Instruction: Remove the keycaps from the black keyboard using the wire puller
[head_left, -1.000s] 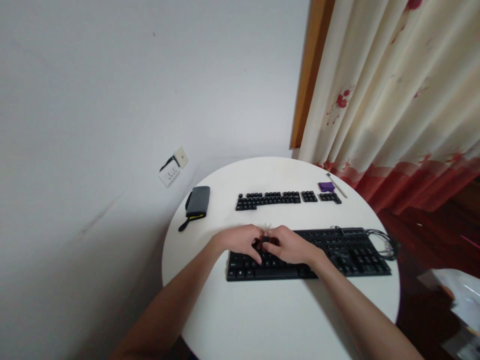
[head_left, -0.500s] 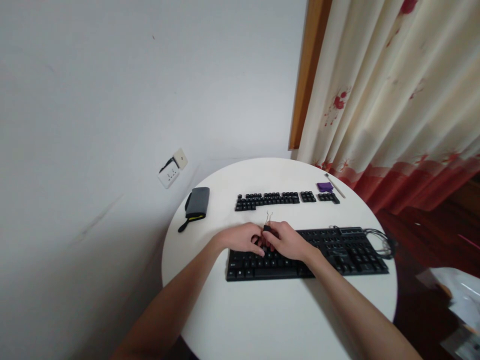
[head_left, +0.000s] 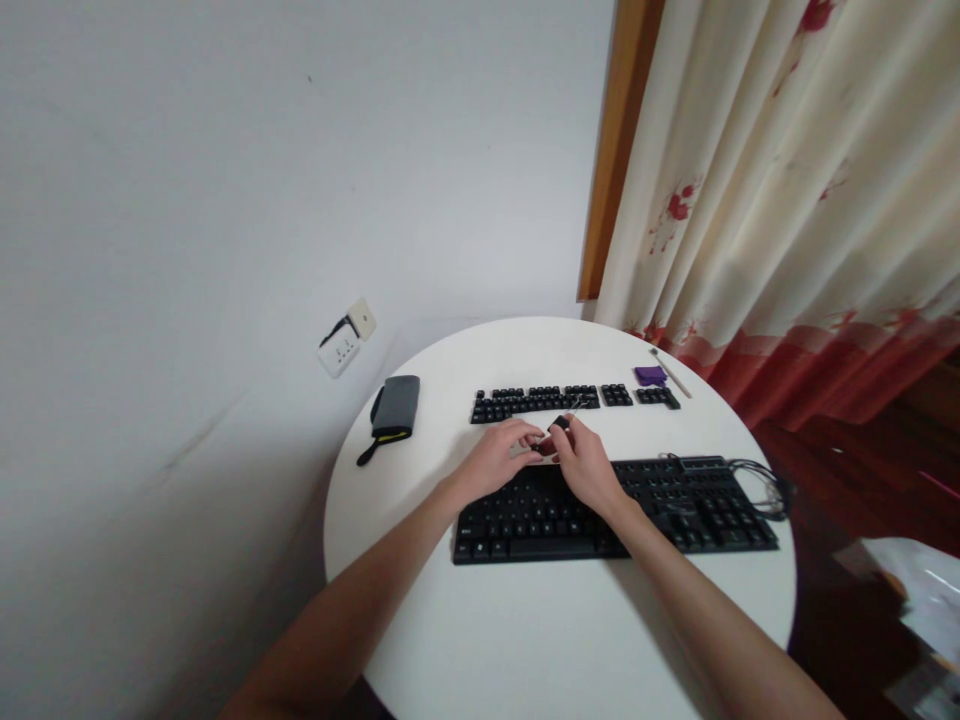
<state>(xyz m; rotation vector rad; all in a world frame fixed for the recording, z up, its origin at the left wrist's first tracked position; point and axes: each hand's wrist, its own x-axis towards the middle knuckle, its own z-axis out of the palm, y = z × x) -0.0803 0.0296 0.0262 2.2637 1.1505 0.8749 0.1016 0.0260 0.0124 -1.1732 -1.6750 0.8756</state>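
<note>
My right hand (head_left: 583,458) is closed on a wire keycap puller (head_left: 559,424), its black grip between thumb and fingers and its thin wire prongs pointing up and away. Close beside it, my left hand (head_left: 495,457) pinches a small black keycap (head_left: 535,447) at its fingertips. Both hands are above the far edge of a black keyboard (head_left: 555,548), which lies along the near side of the table. Just beyond the hands, loose black keycaps (head_left: 536,403) are laid out in rows and blocks. My fingers partly cover the keycap and puller.
The round white table (head_left: 480,630) stands against a wall. A grey pouch (head_left: 396,405) lies at its left, and a purple cloth (head_left: 650,376) and a thin brush (head_left: 673,375) at the far right. The keyboard's coiled cable (head_left: 772,490) sits by the right edge.
Both hands have lifted from the keyboard's keys and moved away from me toward the rows of keycaps. The puller has tilted over to the right, and a keycap shows in my left fingers.
</note>
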